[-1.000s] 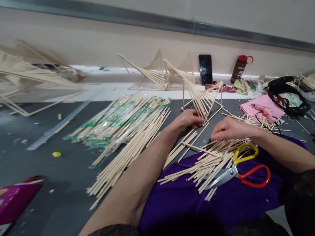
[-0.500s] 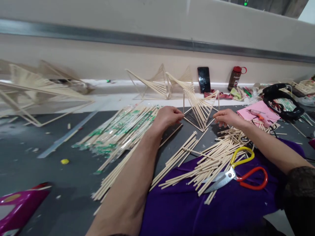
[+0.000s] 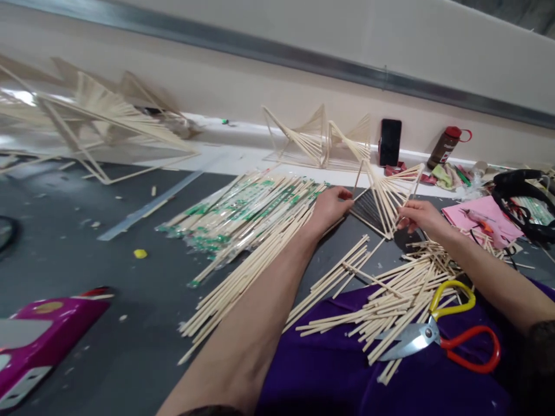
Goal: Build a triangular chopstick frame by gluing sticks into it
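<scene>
A twisted frame of wooden sticks [image 3: 385,199], fanned out like a wing, stands on the dark table between my hands. My left hand [image 3: 333,207] is closed with its fingertips at the frame's left corner. On the other side, my right hand [image 3: 420,216] pinches the frame's lower right edge. Many loose wooden sticks [image 3: 399,289] are heaped just in front, partly on a purple cloth [image 3: 321,358]. Scissors [image 3: 429,334] with one yellow and one red handle lie open on that heap. Under my left forearm runs a row of loose sticks [image 3: 243,289].
Wrapped chopsticks [image 3: 255,211], a clear ruler [image 3: 151,205] and a magenta box [image 3: 47,341] lie leftward. More stick frames [image 3: 303,141] stand along the wall, near a phone [image 3: 389,143] and a bottle [image 3: 446,147]. Pink paper [image 3: 481,216] lies at right.
My view has swung left, so everything sits further right in the picture. My right hand's fingers, spread beside the stick frame before, have closed on its edge. My left hand stays at the left corner.
</scene>
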`<state>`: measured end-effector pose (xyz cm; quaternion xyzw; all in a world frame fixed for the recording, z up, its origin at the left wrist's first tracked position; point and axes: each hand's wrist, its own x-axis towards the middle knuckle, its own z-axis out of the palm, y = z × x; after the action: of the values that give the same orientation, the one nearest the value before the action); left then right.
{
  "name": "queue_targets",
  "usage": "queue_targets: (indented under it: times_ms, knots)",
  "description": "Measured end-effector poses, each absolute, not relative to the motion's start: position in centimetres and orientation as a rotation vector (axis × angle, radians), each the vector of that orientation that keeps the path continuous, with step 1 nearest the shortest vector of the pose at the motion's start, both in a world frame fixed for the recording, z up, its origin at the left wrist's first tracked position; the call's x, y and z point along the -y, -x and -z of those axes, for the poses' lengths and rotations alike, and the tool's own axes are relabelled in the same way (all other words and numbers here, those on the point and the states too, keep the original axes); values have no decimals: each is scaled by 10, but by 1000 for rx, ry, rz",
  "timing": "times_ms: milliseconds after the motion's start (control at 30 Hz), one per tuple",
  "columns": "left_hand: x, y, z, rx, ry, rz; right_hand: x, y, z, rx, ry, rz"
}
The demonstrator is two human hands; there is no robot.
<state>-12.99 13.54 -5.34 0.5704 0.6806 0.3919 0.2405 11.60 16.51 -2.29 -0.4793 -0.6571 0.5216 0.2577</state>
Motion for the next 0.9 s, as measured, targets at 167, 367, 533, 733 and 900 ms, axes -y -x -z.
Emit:
queue_targets:
  times_ms: [167,367,533,733,900]
  knots:
    - [-134,114,56,-1767,-1610,-1161,-180,-129,9,1710,1359,-1324]
    - [-128,91,48,-1717,-1724,-1256,-209,-134,-5,1763,1365,-1103]
    - [-122,81,44,-1677,-1857,-1259,-230,-134,-1,1787,1359,-1072]
    - [-123,79,48,-1660,-1899,-1240,-237,-125,2,1769,1384,-1095]
    - [-125,81,51,-1683,-1830,-1191,-237,-121,6,1774,1363,-1093]
